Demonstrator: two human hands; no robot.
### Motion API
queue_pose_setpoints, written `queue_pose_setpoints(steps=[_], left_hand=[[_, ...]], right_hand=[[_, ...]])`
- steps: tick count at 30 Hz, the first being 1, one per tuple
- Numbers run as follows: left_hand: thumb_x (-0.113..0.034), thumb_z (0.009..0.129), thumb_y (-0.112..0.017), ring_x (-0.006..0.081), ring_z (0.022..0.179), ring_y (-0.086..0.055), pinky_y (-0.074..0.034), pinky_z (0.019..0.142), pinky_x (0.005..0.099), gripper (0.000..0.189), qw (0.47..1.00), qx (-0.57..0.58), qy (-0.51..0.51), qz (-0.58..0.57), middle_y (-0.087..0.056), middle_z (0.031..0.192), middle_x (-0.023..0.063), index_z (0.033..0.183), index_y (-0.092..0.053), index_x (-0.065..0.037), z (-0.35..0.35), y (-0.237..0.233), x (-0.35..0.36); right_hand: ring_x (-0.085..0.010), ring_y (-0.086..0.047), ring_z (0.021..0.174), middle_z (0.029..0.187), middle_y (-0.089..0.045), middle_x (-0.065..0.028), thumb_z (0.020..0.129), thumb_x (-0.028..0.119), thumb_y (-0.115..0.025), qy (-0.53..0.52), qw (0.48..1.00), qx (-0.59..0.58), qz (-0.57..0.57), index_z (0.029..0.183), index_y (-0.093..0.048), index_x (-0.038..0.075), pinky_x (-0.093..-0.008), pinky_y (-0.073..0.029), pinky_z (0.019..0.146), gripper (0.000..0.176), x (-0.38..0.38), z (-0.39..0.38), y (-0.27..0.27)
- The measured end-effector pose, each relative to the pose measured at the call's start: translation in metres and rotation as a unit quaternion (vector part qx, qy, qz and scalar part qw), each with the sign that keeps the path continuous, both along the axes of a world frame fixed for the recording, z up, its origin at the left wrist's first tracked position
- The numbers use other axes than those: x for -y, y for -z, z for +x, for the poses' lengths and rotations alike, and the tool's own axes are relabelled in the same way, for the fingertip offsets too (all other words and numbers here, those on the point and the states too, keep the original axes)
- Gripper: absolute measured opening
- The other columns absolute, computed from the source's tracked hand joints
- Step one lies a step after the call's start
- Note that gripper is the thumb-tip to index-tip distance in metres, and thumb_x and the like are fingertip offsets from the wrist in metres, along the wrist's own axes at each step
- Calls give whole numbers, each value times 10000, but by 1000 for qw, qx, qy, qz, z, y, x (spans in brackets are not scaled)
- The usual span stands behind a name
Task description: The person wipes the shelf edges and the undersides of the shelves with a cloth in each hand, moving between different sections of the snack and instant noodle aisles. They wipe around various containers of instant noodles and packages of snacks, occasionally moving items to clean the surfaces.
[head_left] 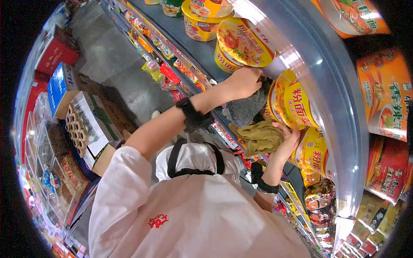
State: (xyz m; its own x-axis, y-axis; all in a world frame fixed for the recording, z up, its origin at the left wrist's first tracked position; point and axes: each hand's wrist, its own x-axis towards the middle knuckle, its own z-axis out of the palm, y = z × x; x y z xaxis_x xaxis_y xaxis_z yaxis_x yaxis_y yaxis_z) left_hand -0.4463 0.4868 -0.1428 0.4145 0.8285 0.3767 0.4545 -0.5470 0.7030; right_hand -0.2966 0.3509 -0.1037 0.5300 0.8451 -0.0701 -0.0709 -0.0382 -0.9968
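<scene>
My left hand (245,84), with a black band on its wrist, is closed on a dark grey cloth (247,107) that hangs over the shelf edge. Lower right, my right hand (289,139) curls its fingers against the lower side of a yellow noodle bowl (297,101). An olive cloth (260,136) lies against that hand's palm side; whether it is gripped too is unclear. Another yellow bowl (246,42) stands tilted just above my left hand, and a further one (312,150) sits beside my right hand.
A curved clear shelf edge (344,99) runs along the right, with orange noodle packs (385,94) beyond it. Snack packets (170,73) hang along the lower shelf. At left are a blue box (60,90), an open carton with an egg tray (76,131) and clear bins (56,172).
</scene>
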Motion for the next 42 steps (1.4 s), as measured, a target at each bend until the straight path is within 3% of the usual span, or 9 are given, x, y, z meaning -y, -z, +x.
queue_pose_setpoints(steps=[3, 9, 13, 17, 18, 21, 29, 37, 42], left_hand=[[-154, 753, -547, 370, 845, -547, -445, 732, 413, 278, 997, 15, -10, -72, -579, 869, 211, 962, -552, 30, -19, -54, 30], [-89, 837, -498, 137, 858, -559, -445, 763, 264, 285, 949, 305, -25, -71, -590, 958, 81, 1096, -503, 30, -87, -114, 85], [-82, 851, -464, 143, 974, -520, -413, 850, 268, 320, 797, 547, -70, -246, -548, 1077, 54, 1159, -479, 2, -144, -62, 90], [-94, 883, -384, 148, 1073, -451, -374, 894, 261, 323, 839, 477, -203, -166, -468, 1176, 76, 1186, -462, -14, -144, -4, 112], [-80, 876, -375, 145, 1056, -457, -364, 893, 246, 331, 735, 595, -167, -278, -483, 1157, 75, 1190, -465, -25, -152, 26, 101], [-82, 849, -390, 145, 1052, -460, -348, 899, 250, 361, 812, 432, -248, -303, -507, 1143, 71, 1197, -467, -21, -155, 76, 67], [-56, 822, -375, 129, 975, -506, -385, 841, 228, 397, 768, 477, -271, -330, -528, 1114, 49, 1205, -480, -50, -101, 45, 71], [-57, 831, -397, 103, 901, -508, -394, 796, 225, 353, 824, 423, -284, -247, -549, 1038, 45, 1168, -497, -27, -102, 50, 81], [-84, 851, -426, 123, 868, -487, -400, 765, 255, 242, 694, 534, -451, -169, -516, 982, 57, 1066, -486, 8, -95, 64, 91]], right_hand=[[-223, -572, 751, 806, -596, -175, 881, 384, -351, 8, 1000, -16, 0, 1120, -413, 24, -316, -457, 714, 437, 1, 1, 3], [-207, -557, 784, 833, -578, -138, 863, 388, -404, 16, 999, -50, 15, 1091, -447, 42, -315, -460, 700, 417, 3, 2, 4], [-206, -542, 822, 849, -521, -79, 840, 358, -475, 13, 982, -187, -9, 1069, -472, 71, -329, -458, 731, 368, 14, 8, -1], [-218, -536, 834, 859, -495, -54, 802, 299, -541, 19, 949, -316, -17, 1008, -477, 79, -362, -448, 765, 309, 31, -7, -22], [-209, -526, 813, 841, -481, -46, 796, 277, -536, 45, 948, -313, -16, 976, -482, 80, -353, -443, 742, 272, 34, -11, -22], [-179, -491, 730, 793, -462, -35, 800, 267, -515, -58, 941, -332, -23, 965, -483, 77, -318, -423, 679, 253, 47, -10, -24], [-115, -394, 548, 568, -409, -42, 814, 365, -390, -268, 945, -145, -122, 884, -452, 79, -212, -287, 534, 301, 56, -15, -33], [-152, -467, 873, 907, -493, -81, 814, 165, -436, -225, 951, -206, -44, 975, -456, 30, -265, -363, 804, 211, 49, -27, -3], [-201, -431, 1087, 1156, -428, -122, 746, -94, -465, -253, 957, -135, 41, 1104, -427, 10, -327, -316, 944, 376, 38, -40, 14]])
